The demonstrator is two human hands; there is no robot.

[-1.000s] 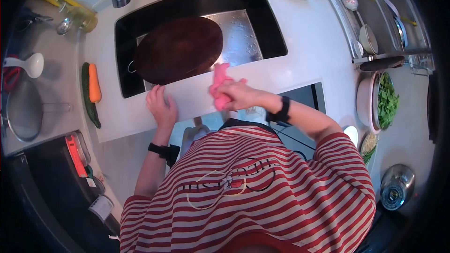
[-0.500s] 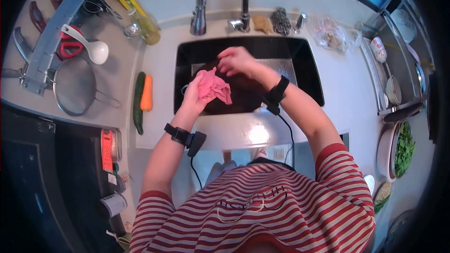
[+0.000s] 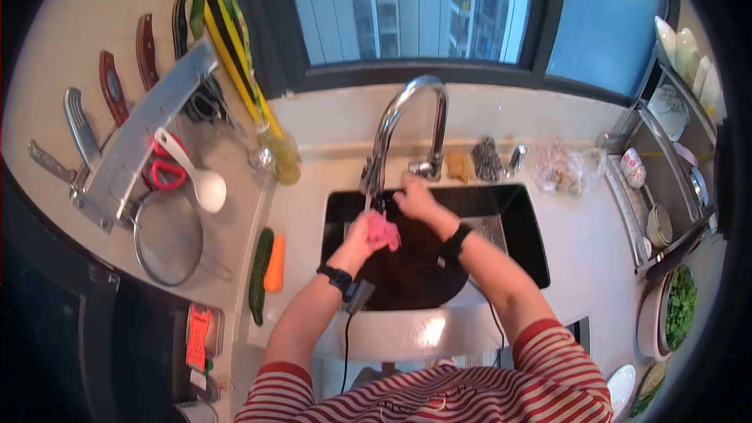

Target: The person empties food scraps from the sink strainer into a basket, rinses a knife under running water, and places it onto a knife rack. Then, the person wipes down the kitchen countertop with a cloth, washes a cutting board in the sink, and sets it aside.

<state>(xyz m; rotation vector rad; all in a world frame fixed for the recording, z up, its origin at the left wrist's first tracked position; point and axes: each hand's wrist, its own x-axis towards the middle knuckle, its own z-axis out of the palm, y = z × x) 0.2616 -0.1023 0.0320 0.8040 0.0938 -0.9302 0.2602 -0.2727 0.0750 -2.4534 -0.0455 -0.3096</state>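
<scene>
My left hand (image 3: 362, 236) is closed on a crumpled pink cloth (image 3: 383, 233) beneath the spout of the chrome faucet (image 3: 384, 137). A thin stream of water seems to fall from the spout onto the cloth. My right hand (image 3: 417, 202) is up near the faucet's lever at the sink's back edge; its fingers look bent, and whether they touch the lever cannot be made out. Below both hands a large dark round lid or pan (image 3: 411, 270) lies in the black sink (image 3: 526, 239).
Left of the sink lie a cucumber (image 3: 261, 276) and a carrot (image 3: 275, 265). Knives hang on a metal rack (image 3: 149, 137) beside a strainer (image 3: 168, 238). At the right stand a dish rack (image 3: 662, 133) and a bowl of greens (image 3: 680, 309). A plastic bag (image 3: 560, 168) sits behind.
The view has tilted up to the window. The pink cloth passed from my right hand to my left, and has moved under the spout. My right hand has reached toward the faucet.
</scene>
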